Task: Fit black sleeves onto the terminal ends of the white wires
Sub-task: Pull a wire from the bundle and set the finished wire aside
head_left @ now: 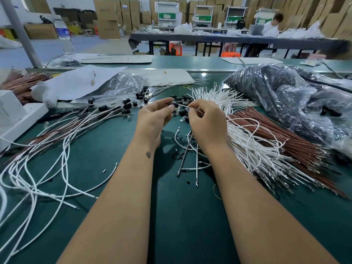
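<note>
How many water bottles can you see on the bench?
1: a clear water bottle with a blue label stands upright at the far left of the green bench, beside the grey post. Others may be hidden behind the plastic bags.

Two hands [152, 119], one water bottle [64, 33]

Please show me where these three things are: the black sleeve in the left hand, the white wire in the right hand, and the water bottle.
black sleeve [174, 105]: head view, on its body at the left fingertips.
white wire [183, 105]: head view, on the bare stretch between the hands.
water bottle [63, 32]: head view, on its blue label.
</note>
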